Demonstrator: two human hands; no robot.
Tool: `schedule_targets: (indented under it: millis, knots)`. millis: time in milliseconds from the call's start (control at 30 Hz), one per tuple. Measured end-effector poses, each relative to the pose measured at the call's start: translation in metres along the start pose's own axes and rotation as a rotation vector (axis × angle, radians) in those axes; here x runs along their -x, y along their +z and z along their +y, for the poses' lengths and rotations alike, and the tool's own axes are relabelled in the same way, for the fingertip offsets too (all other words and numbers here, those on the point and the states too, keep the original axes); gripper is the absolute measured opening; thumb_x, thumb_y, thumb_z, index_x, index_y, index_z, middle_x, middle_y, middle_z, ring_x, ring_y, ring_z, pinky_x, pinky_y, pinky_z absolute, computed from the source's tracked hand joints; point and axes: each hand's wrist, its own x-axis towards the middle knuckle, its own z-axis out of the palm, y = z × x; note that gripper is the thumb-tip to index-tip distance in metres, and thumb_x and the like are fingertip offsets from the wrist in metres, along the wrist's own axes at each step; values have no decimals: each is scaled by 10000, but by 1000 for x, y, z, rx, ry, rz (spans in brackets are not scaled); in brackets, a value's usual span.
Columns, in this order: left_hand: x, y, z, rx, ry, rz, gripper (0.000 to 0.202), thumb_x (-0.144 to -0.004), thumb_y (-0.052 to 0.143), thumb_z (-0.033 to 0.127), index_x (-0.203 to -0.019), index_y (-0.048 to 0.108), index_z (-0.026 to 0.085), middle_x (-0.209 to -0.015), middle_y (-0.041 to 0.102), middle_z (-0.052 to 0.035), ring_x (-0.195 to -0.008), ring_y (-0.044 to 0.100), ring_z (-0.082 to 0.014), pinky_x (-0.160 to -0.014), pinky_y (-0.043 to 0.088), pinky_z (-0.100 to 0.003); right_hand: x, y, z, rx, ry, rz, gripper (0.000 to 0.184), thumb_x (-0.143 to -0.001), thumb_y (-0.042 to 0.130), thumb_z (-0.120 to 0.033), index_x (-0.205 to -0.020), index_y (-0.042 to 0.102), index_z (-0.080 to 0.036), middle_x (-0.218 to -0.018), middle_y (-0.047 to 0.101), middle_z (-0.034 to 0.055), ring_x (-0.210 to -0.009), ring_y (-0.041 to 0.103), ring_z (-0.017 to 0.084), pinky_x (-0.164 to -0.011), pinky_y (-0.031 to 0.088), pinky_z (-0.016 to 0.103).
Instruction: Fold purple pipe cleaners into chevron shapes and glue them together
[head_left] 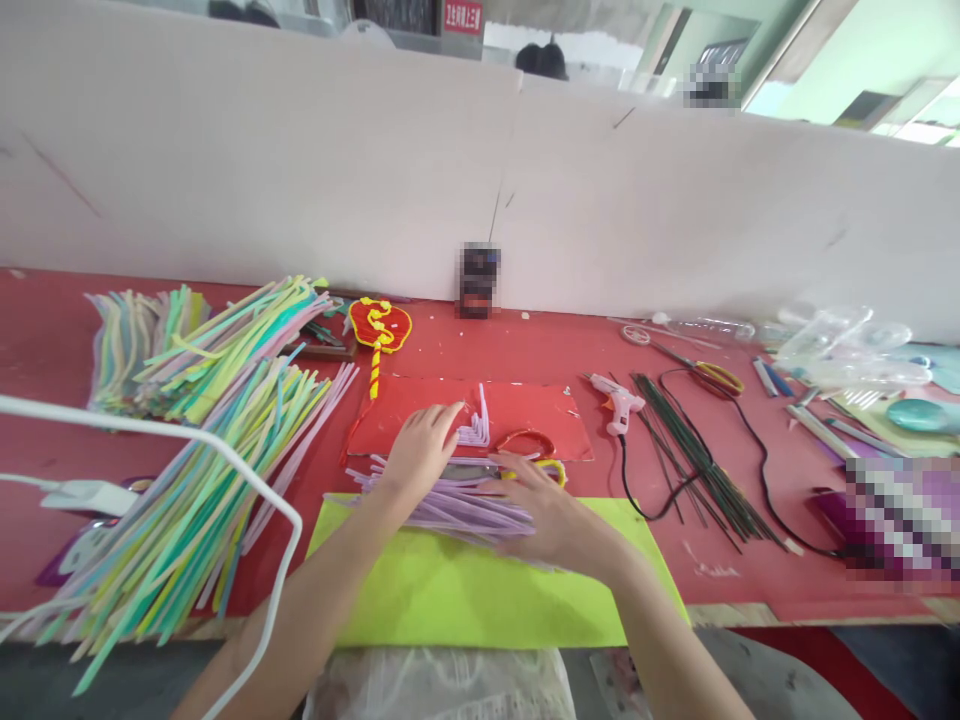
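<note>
Several purple pipe cleaners bent into L shapes [475, 432] lie stacked on a red board [547, 413]. My left hand [421, 447] reaches over the board's front edge, its fingers loosely extended beside this stack; whether they touch it I cannot tell. Below lies a loose bundle of straight purple pipe cleaners [457, 517] on a yellow-green mat [480, 590]. My right hand [544, 510] hovers or rests at the bundle's right end, fingers spread. Scissors with yellow and red handles [556, 470] lie between the bundle and the board, partly covered by my right hand.
Multicoloured pipe cleaners [217, 480] heap up at left, behind a white cable [289, 510]. A red-and-yellow fan-shaped piece [380, 325] lies behind the board. On the right are a pink glue gun [619, 402], dark green stems [686, 450], another pair of scissors [716, 377] and plastic packaging [840, 345].
</note>
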Motion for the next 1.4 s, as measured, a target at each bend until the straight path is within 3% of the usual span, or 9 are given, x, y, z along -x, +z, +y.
schedule_targets:
  millis: [100,233,567,767,933,1000,1100,1233,1400]
  knots:
    - [0,6,1,80,34,-52,440,-880,482,194,-1314,413,181,-1194,588,-112,-1138,547,-221,-964,446,-376,2,6,-7,73,28,-94,736,-671,738,-353,-1349,454,-314,-1547,184,58,-1416,151,289,-1123,245,477]
    - [1,18,-5,132,59,-96,547,-846,542,189,-1358,349,209,-1372,462,-131,-1274,444,-233,-1030,396,-408,-3,1,4,169,128,-91,764,-697,710,-266,-1390,394,-320,-1557,126,61,-1428,73,277,-1135,177,500]
    - [2,23,-5,153,38,-99,575,-845,546,211,-1379,332,212,-1427,411,-136,-1321,391,-242,-1070,356,-411,-8,-3,13,168,185,-125,809,-698,674,-176,-1421,336,-312,-1553,141,43,-1427,110,246,-1128,215,482]
    - [10,30,5,58,38,-110,607,-894,451,325,-1429,226,148,-1491,302,-182,-1381,280,-284,-1105,266,-507,-10,1,19,92,247,-105,847,-676,676,-211,-1434,309,-305,-1554,136,55,-1425,124,256,-1125,205,488]
    - [9,39,9,-12,-19,-107,541,-907,344,227,-1423,247,100,-1503,284,-166,-1398,241,-273,-1125,213,-522,-8,-7,13,-30,255,-147,836,-660,728,-280,-1411,360,-308,-1544,175,87,-1414,157,293,-1119,198,511]
    - [9,43,10,-26,-46,-94,539,-897,323,191,-1419,253,77,-1499,290,-170,-1399,237,-272,-1128,199,-530,-13,-15,6,-126,205,-47,719,-708,698,-376,-1371,427,-313,-1511,282,85,-1385,259,281,-1095,274,481]
    - [9,46,10,-17,-50,-65,545,-877,323,157,-1408,266,49,-1487,311,-181,-1392,256,-273,-1134,186,-522,-38,-28,-3,-209,112,351,420,-824,565,-420,-1224,572,-293,-1274,570,68,-1171,535,220,-1003,403,398]
    - [10,48,9,43,-67,10,564,-834,370,119,-1392,297,77,-1458,372,-174,-1367,314,-261,-1131,214,-505,-91,-27,5,-264,78,753,264,-882,449,-342,-977,657,-209,-1002,664,69,-900,626,172,-808,481,301]
    - [9,48,2,244,-99,94,537,-806,397,87,-1342,371,86,-1401,441,-176,-1322,384,-248,-1120,270,-464,-120,9,46,-144,207,858,248,-866,422,-268,-918,651,-190,-911,644,82,-797,586,182,-749,457,306]
